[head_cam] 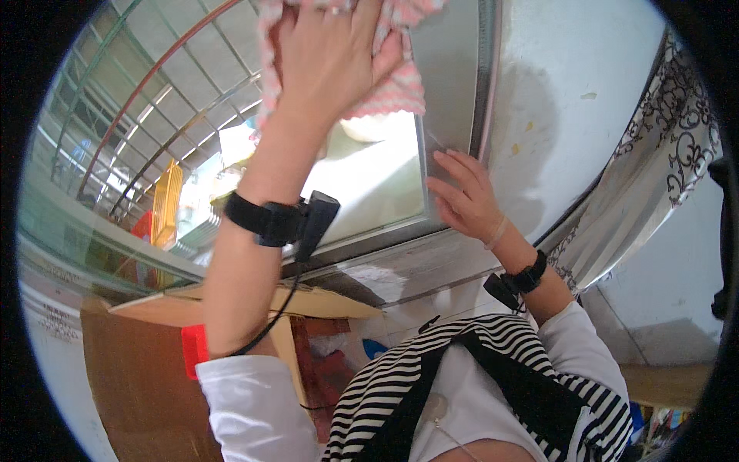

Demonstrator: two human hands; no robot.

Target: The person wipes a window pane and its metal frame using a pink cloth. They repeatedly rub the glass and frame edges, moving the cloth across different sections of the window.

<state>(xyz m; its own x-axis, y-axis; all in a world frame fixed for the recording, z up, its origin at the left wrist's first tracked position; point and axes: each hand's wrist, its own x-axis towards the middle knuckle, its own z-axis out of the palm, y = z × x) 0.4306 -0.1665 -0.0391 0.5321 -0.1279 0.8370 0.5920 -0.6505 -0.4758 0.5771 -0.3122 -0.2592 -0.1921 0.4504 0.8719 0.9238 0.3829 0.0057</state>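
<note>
My left hand point(329, 55) is at the top of the view, back of the hand showing, holding a pink-and-white striped fluffy cloth point(392, 92) flat against a window pane. Its fingertips are partly out of frame. Lower and to the right, my right hand point(465, 193) has its fingers spread, with the tips at the grey metal window frame point(453, 124); whether they touch it I cannot tell. It holds nothing. Bright light falls through the glass pane point(381, 190) between the two hands.
Behind the glass are a metal window grille point(190, 75) and a yellow plastic basket point(167, 205). An open cardboard box point(144, 375) stands below left, near a red object point(195, 349). A patterned curtain point(623, 213) hangs at the right beside the white wall point(571, 69).
</note>
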